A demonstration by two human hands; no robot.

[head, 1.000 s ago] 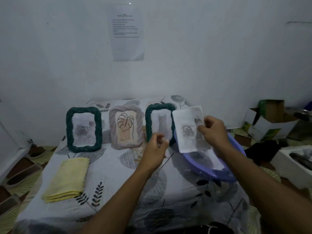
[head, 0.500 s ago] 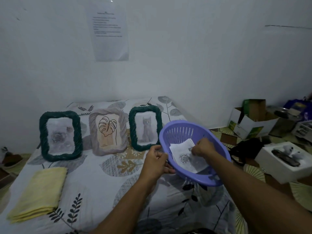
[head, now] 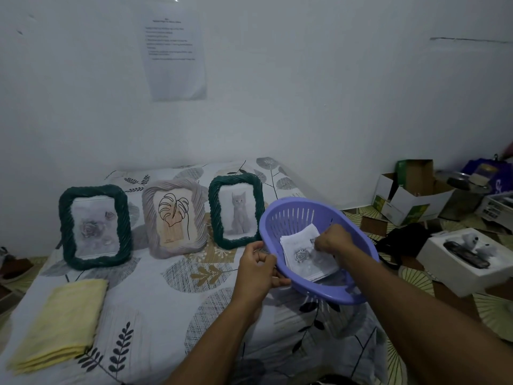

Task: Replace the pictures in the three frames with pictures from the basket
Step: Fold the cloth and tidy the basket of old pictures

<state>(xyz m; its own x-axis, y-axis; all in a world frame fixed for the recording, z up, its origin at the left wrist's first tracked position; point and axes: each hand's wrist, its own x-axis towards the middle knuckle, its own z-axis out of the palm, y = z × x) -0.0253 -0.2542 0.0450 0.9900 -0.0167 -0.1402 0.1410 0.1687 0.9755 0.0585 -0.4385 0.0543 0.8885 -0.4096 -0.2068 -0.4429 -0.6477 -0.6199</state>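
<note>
— Fingers of the left hand (head: 256,269)?
— Curled around the near rim of the purple basket (head: 302,287), which sits tilted at the bed's right edge.
— And the right hand (head: 331,240)?
— Inside the basket, fingertips pinched on the top rose picture (head: 302,255) of a stack.
— Frames?
— Three upright in a row: green frame (head: 94,227), beige frame (head: 174,218), second green frame (head: 236,211) just left of the basket.

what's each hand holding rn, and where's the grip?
Left hand grips the purple basket by its near-left rim. Right hand is inside it, pinching the upper right edge of the top rose picture.
</note>
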